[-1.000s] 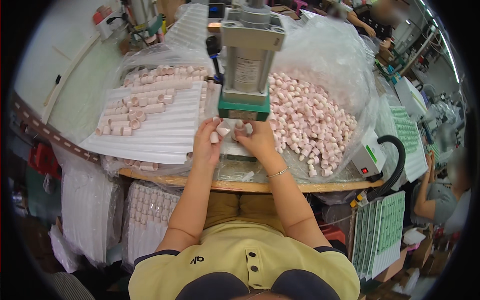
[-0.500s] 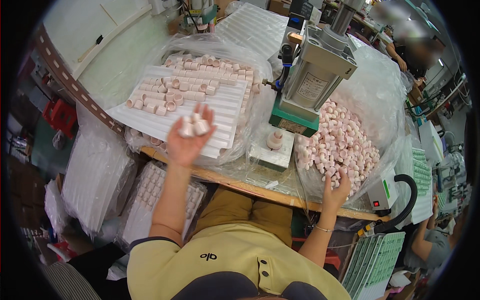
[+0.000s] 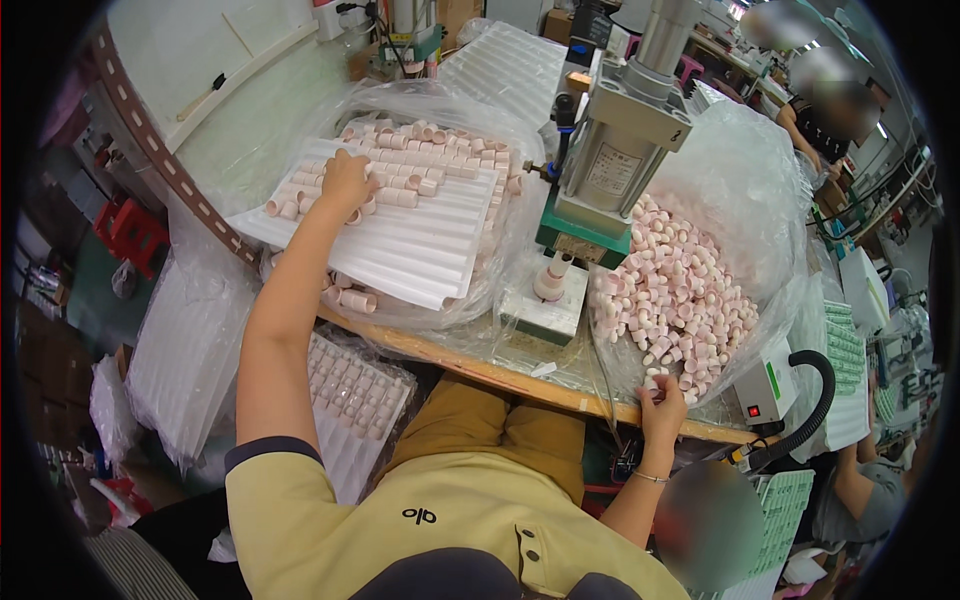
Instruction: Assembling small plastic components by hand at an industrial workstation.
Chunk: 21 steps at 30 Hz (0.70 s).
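My left hand (image 3: pixel 347 182) is palm down over a white ribbed foam tray (image 3: pixel 420 255), its fingers curled among rows of pale pink cylindrical caps (image 3: pixel 400 196). What lies under those fingers is hidden. At the front edge of a large heap of small pink and white caps (image 3: pixel 680 290), my right hand (image 3: pixel 664 408) pinches a small pale cap (image 3: pixel 650 383). Between the hands stands a pneumatic press (image 3: pixel 615 170) with a green lower block. A pink-and-white piece (image 3: pixel 548 281) sits on its metal base (image 3: pixel 545 312), right beneath the punch.
Clear plastic sheeting (image 3: pixel 745 160) surrounds the heap. A white box with a red switch (image 3: pixel 763 385) and a black hose (image 3: pixel 825 400) stands at the right. Below the table's wooden edge (image 3: pixel 480 372), another tray of caps (image 3: pixel 350 395) lies at left. Other people work at far right.
My left hand, which held several caps in its upturned palm, has moved away from me and turned down over the tray. My right hand has closed from spread fingers into a pinch.
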{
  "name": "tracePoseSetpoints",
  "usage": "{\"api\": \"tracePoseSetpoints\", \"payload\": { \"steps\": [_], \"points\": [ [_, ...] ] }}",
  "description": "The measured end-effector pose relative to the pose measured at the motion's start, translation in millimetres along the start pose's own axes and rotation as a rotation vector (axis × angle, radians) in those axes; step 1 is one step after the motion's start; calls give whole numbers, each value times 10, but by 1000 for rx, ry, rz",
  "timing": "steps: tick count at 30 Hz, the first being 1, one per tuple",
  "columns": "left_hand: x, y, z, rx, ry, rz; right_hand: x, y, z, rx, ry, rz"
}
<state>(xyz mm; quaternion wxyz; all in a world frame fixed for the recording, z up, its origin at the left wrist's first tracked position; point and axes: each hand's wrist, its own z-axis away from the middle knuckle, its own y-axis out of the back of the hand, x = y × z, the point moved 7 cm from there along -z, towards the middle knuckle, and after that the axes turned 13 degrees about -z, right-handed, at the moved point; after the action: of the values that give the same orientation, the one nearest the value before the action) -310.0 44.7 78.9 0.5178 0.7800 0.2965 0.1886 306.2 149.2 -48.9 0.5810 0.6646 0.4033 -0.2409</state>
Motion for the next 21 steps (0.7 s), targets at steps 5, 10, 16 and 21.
{"api": "tracePoseSetpoints", "payload": {
  "steps": [5,10,16,21],
  "points": [
    [46,-68,-3,9,-152,-4,-167,-1,67,87,21,-101],
    [29,-99,93,50,-191,55,-318,29,70,138,50,-65],
    [127,-118,118,-17,-188,175,-172,12,46,101,-73,-177],
    [-27,-189,58,55,-139,313,-212,-67,-8,55,-47,-283]
  ]
}}
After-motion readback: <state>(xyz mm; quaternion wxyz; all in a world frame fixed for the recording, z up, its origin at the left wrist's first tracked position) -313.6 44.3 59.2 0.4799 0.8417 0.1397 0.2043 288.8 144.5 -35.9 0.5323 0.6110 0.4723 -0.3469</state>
